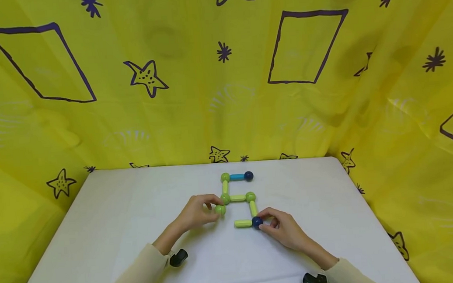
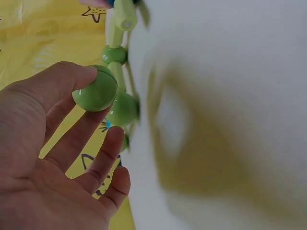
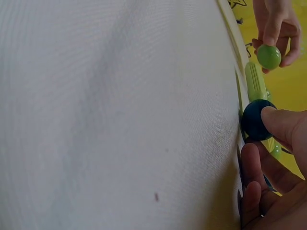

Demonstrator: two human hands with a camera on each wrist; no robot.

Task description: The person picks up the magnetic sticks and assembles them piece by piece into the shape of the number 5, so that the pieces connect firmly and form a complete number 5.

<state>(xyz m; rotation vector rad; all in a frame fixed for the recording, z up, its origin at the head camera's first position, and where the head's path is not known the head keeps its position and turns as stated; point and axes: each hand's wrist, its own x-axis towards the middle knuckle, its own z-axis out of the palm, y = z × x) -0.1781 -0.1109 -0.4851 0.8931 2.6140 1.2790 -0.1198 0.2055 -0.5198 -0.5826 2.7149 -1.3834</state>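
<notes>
My left hand [image 1: 200,211] pinches a loose green ball [image 2: 97,90] between thumb and fingers, raised off the white table. Just beyond it lies an S-shaped chain of balls and rods. My right hand [image 1: 285,230] grips the dark blue ball [image 3: 257,120] at the chain's near right corner, thumb on one side and fingers on the other. From that ball a light green rod [image 1: 242,223] points left with its far end free. Another light green rod [image 1: 253,209] runs up to a green ball [image 1: 250,196]. Part of the dark blue ball is hidden by my thumb.
At the chain's far end, a blue rod [image 1: 237,176] joins a green ball [image 1: 225,177] to a second dark blue ball [image 1: 248,176]. A yellow patterned curtain [image 1: 193,117] surrounds the white table [image 1: 117,219] at the back and sides.
</notes>
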